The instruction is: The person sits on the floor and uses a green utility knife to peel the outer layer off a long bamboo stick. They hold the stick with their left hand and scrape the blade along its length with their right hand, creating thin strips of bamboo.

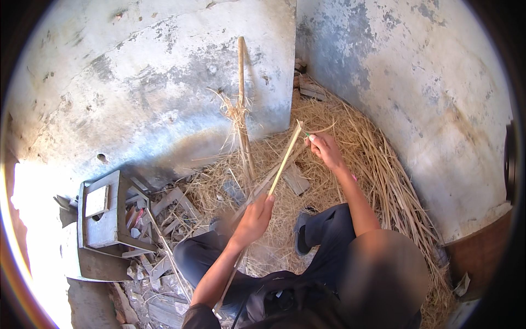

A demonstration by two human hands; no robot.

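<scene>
In the middle, my left hand (255, 220) is closed around a long, pale yellow cane strip (285, 158). The strip slants up and away to the right, and its upper end looks split or frayed. My right hand (325, 149) is closed beside that upper end. A small bit of green shows at its fingertips; what it grips is too small to name. A thin curled shaving (323, 129) sticks out just above the right fingers. Behind the strip, a darker wooden stick (257, 189) runs at a similar slant.
Straw and shavings (350, 123) cover the floor, with long stalks (408, 203) heaped along the right wall. An upright pole (241, 71) wrapped in fibres leans on the far wall. At left, a worn wooden box (107, 219) lies among scrap wood (159, 268). My bent legs (329, 225) frame the work.
</scene>
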